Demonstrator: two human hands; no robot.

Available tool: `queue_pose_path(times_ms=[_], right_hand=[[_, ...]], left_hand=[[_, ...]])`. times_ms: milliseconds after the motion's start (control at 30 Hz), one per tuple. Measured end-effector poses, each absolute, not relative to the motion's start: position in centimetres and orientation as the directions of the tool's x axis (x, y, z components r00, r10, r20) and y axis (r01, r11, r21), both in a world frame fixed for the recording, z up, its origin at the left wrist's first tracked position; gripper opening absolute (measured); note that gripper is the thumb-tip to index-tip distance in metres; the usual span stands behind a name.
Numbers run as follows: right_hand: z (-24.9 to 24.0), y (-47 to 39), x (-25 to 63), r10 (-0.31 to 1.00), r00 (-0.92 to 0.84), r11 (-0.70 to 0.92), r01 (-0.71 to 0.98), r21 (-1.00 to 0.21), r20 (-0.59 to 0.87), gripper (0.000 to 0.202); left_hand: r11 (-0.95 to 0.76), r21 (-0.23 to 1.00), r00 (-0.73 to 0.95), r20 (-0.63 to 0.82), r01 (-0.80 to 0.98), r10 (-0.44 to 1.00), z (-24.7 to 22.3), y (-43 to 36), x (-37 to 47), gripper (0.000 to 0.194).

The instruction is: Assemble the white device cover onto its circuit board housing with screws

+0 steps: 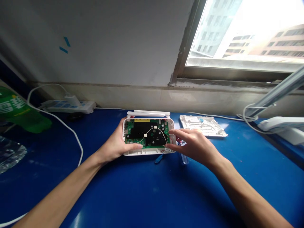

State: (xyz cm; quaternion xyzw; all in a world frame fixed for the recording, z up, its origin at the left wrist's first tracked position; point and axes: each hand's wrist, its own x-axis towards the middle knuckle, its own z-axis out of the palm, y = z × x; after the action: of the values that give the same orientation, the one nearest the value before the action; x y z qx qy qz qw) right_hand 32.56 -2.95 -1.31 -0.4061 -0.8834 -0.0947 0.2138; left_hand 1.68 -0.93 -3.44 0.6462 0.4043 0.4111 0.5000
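An opened white router [133,152] with folded antennas [149,114] is tilted up over the blue table. Inside its shell shows a green circuit board with a black plate [140,129]. A thin white cable [162,133] loops across the board, and a blue connector [158,159] hangs below the front edge. My left hand [118,139] grips the router's left side, thumb over the board's lower edge. My right hand [190,141] is at the right side, thumb and fingers bent around the board's right edge; whether they pinch the cable or the board I cannot make out.
The white cover [204,126] lies behind my right hand. A clear-handled tool [184,159] is partly hidden under that hand. On the left are a power strip [87,107], a green bottle [23,109] and a white cord [68,129]. A lamp arm [277,91] stands at the right.
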Motion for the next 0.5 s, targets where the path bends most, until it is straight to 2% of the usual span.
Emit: queue_pose_path(times_ms=[133,233,433,500], right_hand=[[-1.3,-2.9,32.5,0.676,-0.588,0.654,0.757,0.008,0.444,0.032],[-1.1,-3.0,32.6,0.689,-0.587,0.667,0.742,-0.057,0.424,0.03],[0.0,-3.1,33.1,0.785,-0.518,0.619,0.665,-0.418,0.339,0.029],[0.4,-3.1,33.2,0.789,-0.524,0.611,0.617,-0.495,0.321,0.027]], left_hand=[[-0.197,0.973,0.325,0.15,0.117,0.934,-3.5,-0.8,1.7,0.099],[-0.192,0.972,0.327,0.14,0.133,0.935,-3.4,-0.5,1.5,0.1],[-0.213,0.962,0.31,0.152,0.173,0.939,-3.0,-0.3,0.8,0.103],[-0.232,0.955,0.31,0.168,0.185,0.936,-3.0,-0.2,0.7,0.103]])
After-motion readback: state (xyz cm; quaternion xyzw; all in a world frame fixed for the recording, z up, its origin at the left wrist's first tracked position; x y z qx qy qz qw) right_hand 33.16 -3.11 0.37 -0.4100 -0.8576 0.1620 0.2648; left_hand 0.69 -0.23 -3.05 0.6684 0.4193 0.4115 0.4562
